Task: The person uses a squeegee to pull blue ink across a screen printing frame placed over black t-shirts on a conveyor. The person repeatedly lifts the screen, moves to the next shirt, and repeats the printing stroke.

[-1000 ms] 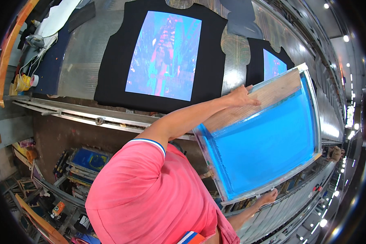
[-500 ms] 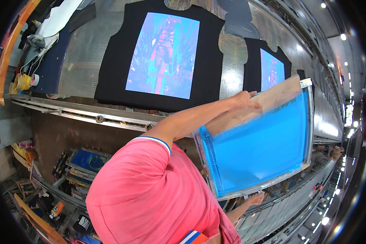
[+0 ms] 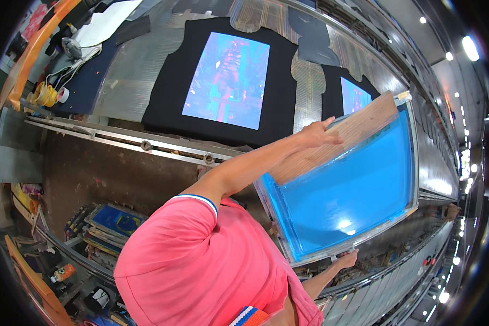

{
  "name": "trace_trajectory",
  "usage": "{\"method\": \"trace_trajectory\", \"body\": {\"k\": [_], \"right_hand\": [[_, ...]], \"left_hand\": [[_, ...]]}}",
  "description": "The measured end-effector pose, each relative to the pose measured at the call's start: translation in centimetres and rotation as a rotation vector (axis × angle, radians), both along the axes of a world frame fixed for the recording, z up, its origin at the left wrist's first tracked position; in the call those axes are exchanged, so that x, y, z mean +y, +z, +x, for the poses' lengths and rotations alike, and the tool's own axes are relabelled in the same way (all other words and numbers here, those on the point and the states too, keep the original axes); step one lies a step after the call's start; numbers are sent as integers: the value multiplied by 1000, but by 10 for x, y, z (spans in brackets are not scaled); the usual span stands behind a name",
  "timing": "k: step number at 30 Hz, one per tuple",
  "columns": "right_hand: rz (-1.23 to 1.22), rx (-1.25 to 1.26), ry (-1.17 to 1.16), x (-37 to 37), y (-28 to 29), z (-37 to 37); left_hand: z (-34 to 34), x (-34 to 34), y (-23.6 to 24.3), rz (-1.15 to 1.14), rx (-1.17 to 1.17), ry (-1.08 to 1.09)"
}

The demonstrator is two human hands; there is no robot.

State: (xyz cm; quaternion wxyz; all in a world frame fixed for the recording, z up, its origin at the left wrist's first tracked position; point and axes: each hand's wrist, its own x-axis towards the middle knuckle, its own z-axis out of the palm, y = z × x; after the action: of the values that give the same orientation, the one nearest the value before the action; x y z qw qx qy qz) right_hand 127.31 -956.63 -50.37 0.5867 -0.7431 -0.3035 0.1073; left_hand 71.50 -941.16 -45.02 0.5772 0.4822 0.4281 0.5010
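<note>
My left hand grips the top of a wide wooden squeegee, its index finger stretched along the wood. The squeegee lies along the far side of a screen-printing frame with a bright blue mesh. At the frame's near edge, my right hand holds on from outside; its fingers are partly hidden. The frame is tilted beside the long table. On the table lies a black shirt piece with a blue, pink and purple printed rectangle. A second black piece is partly covered by the frame and squeegee.
A metal rail runs along the table's edge. Stacked screens stand low at the left, past the brown floor. Yellow tape and cables sit at the table's left end. Another long table lies on the right.
The view has shifted, so the printed shirt piece appears lower and further right. The frame's tilt looks slightly different, with a bright reflection now on the mesh. Both hands keep their holds.
</note>
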Motion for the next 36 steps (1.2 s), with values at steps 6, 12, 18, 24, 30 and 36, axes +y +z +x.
{"method": "trace_trajectory", "body": {"k": [6, 12, 18, 24, 30, 36], "right_hand": [[5, 27, 70, 0, 32, -51], [18, 92, 247, -8, 34, -70], [-19, 154, 354, -44, 40, -147], [-13, -7, 648, -54, 41, -228], [269, 158, 809, 3, 75, -382], [387, -328, 1050, 35, 101, -571]], "left_hand": [[-32, -55, 19, 48, -28, 88], [-76, -111, 12, 96, -11, 204], [-142, -215, 1, 71, -79, 336], [-208, -340, -12, 90, -321, 543], [-295, -442, -32, 12, -336, 782], [-378, -594, -42, 105, -301, 1097]]}}
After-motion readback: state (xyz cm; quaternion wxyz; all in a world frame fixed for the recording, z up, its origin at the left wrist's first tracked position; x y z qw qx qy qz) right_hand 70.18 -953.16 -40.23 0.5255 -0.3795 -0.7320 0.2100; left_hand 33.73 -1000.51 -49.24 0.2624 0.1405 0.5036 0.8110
